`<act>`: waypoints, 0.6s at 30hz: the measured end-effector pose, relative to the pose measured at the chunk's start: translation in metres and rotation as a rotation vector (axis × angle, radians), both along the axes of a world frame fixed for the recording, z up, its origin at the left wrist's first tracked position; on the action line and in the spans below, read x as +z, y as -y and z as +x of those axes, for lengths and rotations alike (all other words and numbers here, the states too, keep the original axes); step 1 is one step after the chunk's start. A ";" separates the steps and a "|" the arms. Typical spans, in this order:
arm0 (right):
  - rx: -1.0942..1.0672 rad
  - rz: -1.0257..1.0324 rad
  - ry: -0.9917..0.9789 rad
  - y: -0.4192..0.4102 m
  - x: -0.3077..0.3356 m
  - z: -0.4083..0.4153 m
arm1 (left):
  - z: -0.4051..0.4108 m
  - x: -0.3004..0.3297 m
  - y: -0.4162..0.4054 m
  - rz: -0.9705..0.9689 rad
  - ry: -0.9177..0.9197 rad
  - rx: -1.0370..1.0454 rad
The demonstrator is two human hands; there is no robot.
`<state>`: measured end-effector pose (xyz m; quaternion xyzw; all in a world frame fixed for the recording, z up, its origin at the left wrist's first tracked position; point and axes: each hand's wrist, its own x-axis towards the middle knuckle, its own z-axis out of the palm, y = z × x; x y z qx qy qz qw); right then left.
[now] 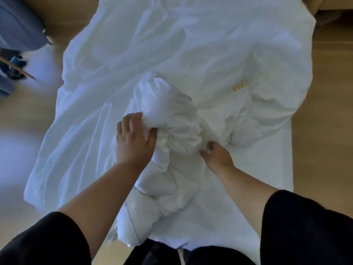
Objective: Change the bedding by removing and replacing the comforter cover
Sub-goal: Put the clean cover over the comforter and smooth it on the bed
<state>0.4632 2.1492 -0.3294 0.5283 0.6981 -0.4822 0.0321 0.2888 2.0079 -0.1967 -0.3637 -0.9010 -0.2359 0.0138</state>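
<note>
Bunched comforter cover [172, 119], long axis running from the person up the bed [282, 153]; gripped by left hand [134, 139] and right hand [216, 156]; yellow tag [239, 87] beyond it, illegible.

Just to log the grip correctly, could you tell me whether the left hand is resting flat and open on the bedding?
No, the left hand has its fingers curled into a bunched wad of white bedding.

Left hand [133, 139] and right hand [216, 156] grip a bunched white comforter [172, 119] lying on the spread white cover [152, 44].
</note>
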 end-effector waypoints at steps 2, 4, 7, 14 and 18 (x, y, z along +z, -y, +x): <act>-0.132 -0.013 -0.034 -0.004 -0.013 -0.014 | 0.005 -0.004 0.007 -0.016 0.020 0.022; -0.144 0.014 -0.024 -0.008 -0.026 -0.024 | 0.009 -0.008 0.013 -0.043 0.046 0.049; -0.218 0.026 -0.071 -0.012 -0.045 -0.028 | 0.020 -0.014 0.026 -0.084 0.061 0.068; -0.646 -0.400 -0.381 0.002 -0.021 0.016 | 0.079 -0.041 0.082 -0.398 0.382 -0.228; -0.548 -0.503 -0.454 0.024 0.034 0.058 | 0.124 -0.074 0.110 -0.677 0.569 -0.316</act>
